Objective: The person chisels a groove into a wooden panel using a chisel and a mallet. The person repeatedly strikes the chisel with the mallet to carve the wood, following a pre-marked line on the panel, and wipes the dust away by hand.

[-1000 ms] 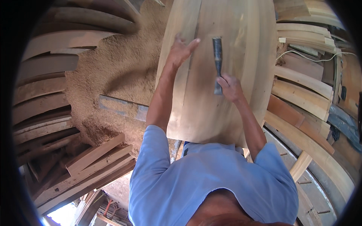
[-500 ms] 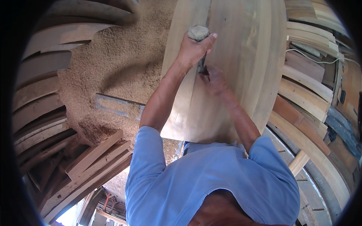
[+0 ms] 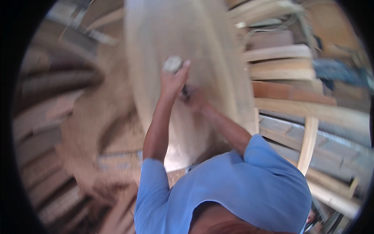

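A long, pale wooden board [image 3: 210, 50] stretches away in front of me, blurred by motion. Over it, my left hand [image 3: 173, 81] is closed around an object with a pale, roundish top [image 3: 172, 63]; its kind is not clear, and my fingers hide its lower part. Just below and to the right, my right hand [image 3: 196, 100] is closed on a small dark tool [image 3: 184, 92] close to the board's surface. The blur hides the tool's exact shape. Both hands are close together, with the dark tool between them.
Sawdust or shavings [image 3: 87, 136] cover the ground left of the board, with a grey flat bar [image 3: 117, 160] lying in them. Curved planks [image 3: 43, 117] line the far left. Stacked timber [image 3: 280, 70] and a pale upright piece [image 3: 308, 142] stand on the right.
My view has swung, so the board and both hands appear farther left and lower. Both hands keep their holds and stay close together; the picture is now blurred.
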Demonstrator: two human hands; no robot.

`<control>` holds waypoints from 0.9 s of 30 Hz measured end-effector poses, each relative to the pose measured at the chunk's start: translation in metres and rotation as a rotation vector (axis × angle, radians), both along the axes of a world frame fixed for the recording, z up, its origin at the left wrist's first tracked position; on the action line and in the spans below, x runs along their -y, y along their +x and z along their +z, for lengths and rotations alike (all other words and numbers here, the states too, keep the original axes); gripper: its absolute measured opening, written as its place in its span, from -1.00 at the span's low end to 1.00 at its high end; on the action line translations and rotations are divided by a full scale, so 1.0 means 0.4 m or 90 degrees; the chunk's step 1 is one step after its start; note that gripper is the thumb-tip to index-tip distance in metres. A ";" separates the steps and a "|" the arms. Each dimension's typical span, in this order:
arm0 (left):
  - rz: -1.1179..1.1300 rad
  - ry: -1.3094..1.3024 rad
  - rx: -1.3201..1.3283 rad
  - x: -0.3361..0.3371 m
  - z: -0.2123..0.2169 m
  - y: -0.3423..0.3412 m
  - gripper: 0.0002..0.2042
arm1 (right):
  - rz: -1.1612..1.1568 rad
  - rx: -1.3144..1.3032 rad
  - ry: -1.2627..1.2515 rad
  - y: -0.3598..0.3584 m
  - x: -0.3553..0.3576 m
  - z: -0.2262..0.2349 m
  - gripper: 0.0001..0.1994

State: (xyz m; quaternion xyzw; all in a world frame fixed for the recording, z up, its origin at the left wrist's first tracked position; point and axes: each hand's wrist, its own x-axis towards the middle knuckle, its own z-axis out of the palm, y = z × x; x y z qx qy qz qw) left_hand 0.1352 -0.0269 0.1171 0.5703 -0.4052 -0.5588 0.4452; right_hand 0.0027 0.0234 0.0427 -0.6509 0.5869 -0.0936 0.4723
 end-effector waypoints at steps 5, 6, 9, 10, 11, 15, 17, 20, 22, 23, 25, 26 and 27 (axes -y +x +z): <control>-0.229 -0.306 -0.039 -0.077 -0.111 -0.202 -0.31 | -0.284 0.188 0.049 -0.269 -0.149 0.025 -0.59; -0.208 -0.329 0.173 -0.088 -0.171 -0.187 -0.29 | -0.322 0.181 0.058 -0.307 -0.179 0.019 -0.60; -0.121 -0.265 0.753 -0.115 -0.369 -0.068 -0.22 | -0.314 0.073 -0.019 -0.419 -0.264 0.029 -0.65; -0.156 -0.168 0.731 -0.141 -0.417 -0.029 -0.19 | -0.312 0.034 -0.055 -0.463 -0.315 0.012 -0.65; -0.188 -0.132 0.803 -0.200 -0.432 -0.042 -0.18 | -0.319 -0.011 -0.077 -0.512 -0.387 -0.004 -0.64; -0.177 0.052 0.987 -0.322 -0.456 -0.021 -0.19 | -0.481 -0.089 -0.133 -0.601 -0.654 0.027 -0.66; -0.144 0.147 1.025 -0.335 -0.464 -0.041 -0.19 | -0.574 -0.122 -0.075 -0.643 -0.784 0.047 -0.67; -0.109 0.163 1.063 -0.322 -0.447 -0.043 -0.16 | -0.724 -0.160 0.038 -0.655 -0.999 0.050 -0.68; -0.109 0.165 1.070 -0.314 -0.442 -0.053 -0.15 | -0.815 -0.183 0.100 -0.641 -1.131 0.016 -0.70; -0.127 0.164 1.072 -0.319 -0.440 -0.075 -0.14 | -0.839 -0.193 0.155 -0.616 -1.216 -0.011 -0.70; -0.123 0.150 1.085 -0.308 -0.437 -0.083 -0.14 | -0.859 -0.198 0.241 -0.551 -1.342 -0.079 -0.70; -0.105 0.136 1.095 -0.297 -0.437 -0.075 -0.13 | -0.828 -0.198 0.233 -0.510 -1.381 -0.108 -0.71; -0.094 0.122 1.105 -0.289 -0.448 -0.067 -0.13 | -0.800 -0.201 0.227 -0.462 -1.423 -0.133 -0.71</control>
